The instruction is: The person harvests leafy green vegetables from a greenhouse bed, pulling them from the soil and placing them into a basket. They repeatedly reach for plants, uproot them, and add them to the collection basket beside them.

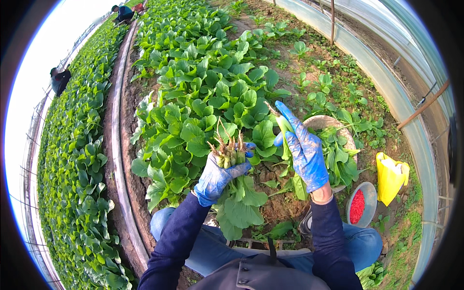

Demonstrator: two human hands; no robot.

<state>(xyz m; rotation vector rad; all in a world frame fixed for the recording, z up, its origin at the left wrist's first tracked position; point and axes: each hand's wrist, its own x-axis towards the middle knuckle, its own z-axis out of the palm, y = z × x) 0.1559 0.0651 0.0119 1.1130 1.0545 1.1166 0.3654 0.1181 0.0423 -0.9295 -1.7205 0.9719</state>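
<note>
Gripped in my left hand point(223, 177), in a soiled blue glove, is a bunch of leafy greens point(241, 206) with roots pointing up and leaves hanging down. My right hand point(306, 156), gloved the same way, holds a single green plant point(285, 127) by its pale stem, its root end up and to the left. The leaves of that plant hang below the palm. Just right of this hand, a round pale tub point(319, 122) holds a heap of picked greens point(340, 159), partly hidden behind the glove.
Rows of leafy greens point(203, 79) grow ahead. A pale pipe point(117, 145) runs along the left. To the right are a bowl point(370, 206) of red pieces point(357, 206), a yellow bag point(389, 177) and plastic sheeting point(398, 105). Two people point(59, 80) crouch farther off.
</note>
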